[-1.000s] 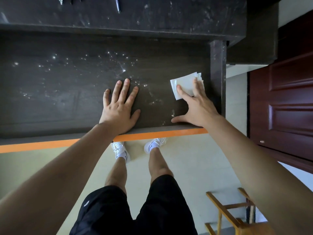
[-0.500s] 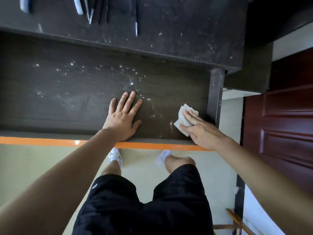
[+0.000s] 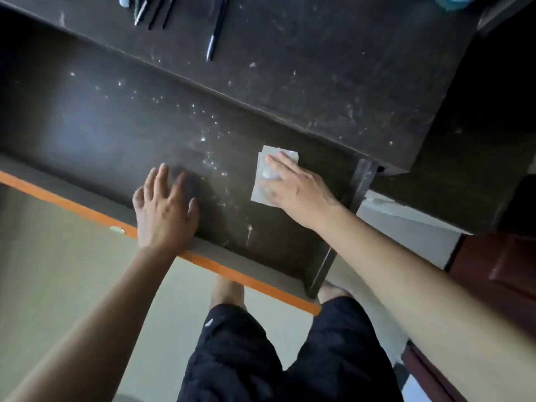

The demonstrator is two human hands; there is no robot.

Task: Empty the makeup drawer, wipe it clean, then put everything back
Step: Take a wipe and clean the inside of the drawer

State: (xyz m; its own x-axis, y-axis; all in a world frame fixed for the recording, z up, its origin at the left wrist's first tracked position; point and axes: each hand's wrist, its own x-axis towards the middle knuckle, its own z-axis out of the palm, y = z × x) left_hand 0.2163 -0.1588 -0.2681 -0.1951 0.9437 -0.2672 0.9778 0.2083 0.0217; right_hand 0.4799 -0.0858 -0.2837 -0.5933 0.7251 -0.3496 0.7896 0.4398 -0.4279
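Observation:
The dark drawer (image 3: pixel 95 134) is pulled out, with an orange front edge and nothing lying in it; white specks dot its bottom. My right hand (image 3: pixel 295 190) presses a folded white tissue (image 3: pixel 265 172) flat against the drawer bottom near the right wall, fingers straight. My left hand (image 3: pixel 164 207) lies flat with spread fingers on the drawer bottom by the front edge. Several makeup pencils (image 3: pixel 153 10) and a thin liner pen (image 3: pixel 216 27) lie on the dark desktop (image 3: pixel 333 68) behind the drawer.
The drawer's right wall (image 3: pixel 359 187) stands close to my right wrist. A dark red door (image 3: pixel 499 268) is at the right. My legs in black shorts (image 3: pixel 290 352) stand below the drawer on a pale floor. A blue object (image 3: pixel 452 0) sits at the desktop's far corner.
My right hand slid the tissue from the drawer's front right corner away toward the back. My left hand stayed pressed flat. The view tilted clockwise.

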